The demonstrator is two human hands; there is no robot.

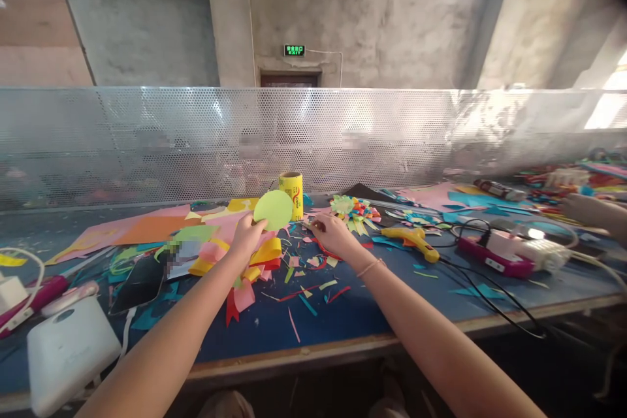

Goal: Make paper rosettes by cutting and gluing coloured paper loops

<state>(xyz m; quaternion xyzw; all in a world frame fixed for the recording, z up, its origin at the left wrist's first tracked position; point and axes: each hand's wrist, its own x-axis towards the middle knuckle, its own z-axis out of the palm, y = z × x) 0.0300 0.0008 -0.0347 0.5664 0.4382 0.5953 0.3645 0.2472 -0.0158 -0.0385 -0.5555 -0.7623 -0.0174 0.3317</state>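
Observation:
My left hand [249, 233] pinches a light green paper circle [274, 210] by its lower left edge, holding it up in front of a yellow tape roll [297, 194] standing on end. Beneath that hand lies a bundle of looped paper strips [267, 251] in yellow, pink and red. My right hand [334, 234] is low over the table with fingers curled together; whatever is between the fingertips is too small to make out. Just beyond it sits a multicoloured paper rosette [355, 208]. Small paper scraps [306, 262] are scattered between the hands.
A yellow hot glue gun [414, 240] lies to the right, its cord running past a magenta power strip [494, 258]. At left are a phone [140, 282] and a white power bank [73, 349]. A perforated metal screen [313, 137] borders the table's back. Another person's arm [595, 212] reaches in at right.

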